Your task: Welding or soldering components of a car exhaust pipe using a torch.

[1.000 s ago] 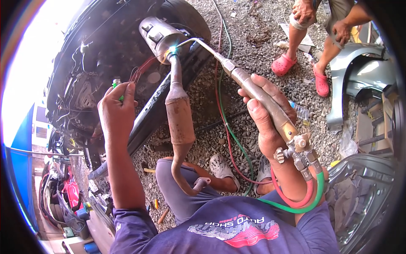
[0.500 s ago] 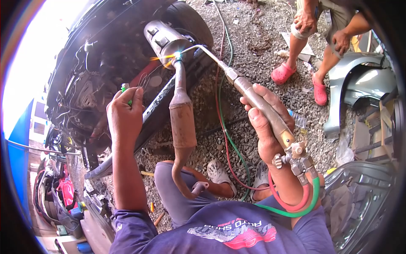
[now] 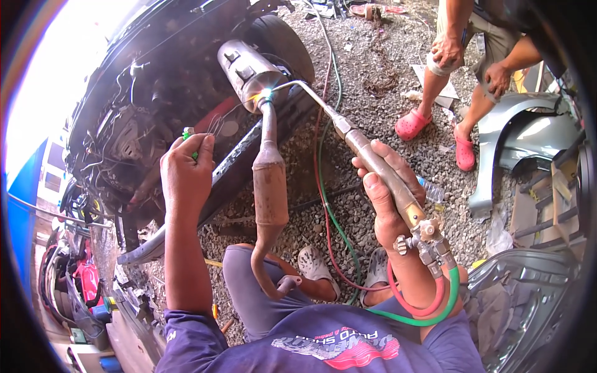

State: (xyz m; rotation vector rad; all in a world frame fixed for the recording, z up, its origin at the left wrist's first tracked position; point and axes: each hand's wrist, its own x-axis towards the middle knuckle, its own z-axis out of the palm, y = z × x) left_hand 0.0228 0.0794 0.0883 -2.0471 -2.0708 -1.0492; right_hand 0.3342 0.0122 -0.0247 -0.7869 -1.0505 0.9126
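Note:
My right hand (image 3: 392, 189) grips a gas welding torch (image 3: 374, 160) with valve knobs at its near end. From the torch's bent tip comes a bright flame (image 3: 267, 94), playing on the joint where the exhaust pipe (image 3: 268, 124) meets a silvery muffler (image 3: 245, 69). Farther down, that pipe widens into a rusty canister (image 3: 270, 193) and curves down by my knee. Pinched in my left hand (image 3: 186, 165) is a thin bent wire (image 3: 219, 124), its far end reaching toward the flame. A small green object with a metallic top (image 3: 189, 133) also sticks out of this hand; its kind is unclear.
A stripped car body (image 3: 124, 124) and a tyre (image 3: 283, 46) stand ahead. Red and green hoses (image 3: 324, 186) cross the gravel. Someone in pink clogs (image 3: 413, 124) stands at the upper right, beside a silver fender (image 3: 497, 143). A dark panel (image 3: 516, 298) lies right.
The view has shifted slightly, so the muffler and pipe appear lower. The flame stays at the joint and looks brighter. Both hands keep their grips.

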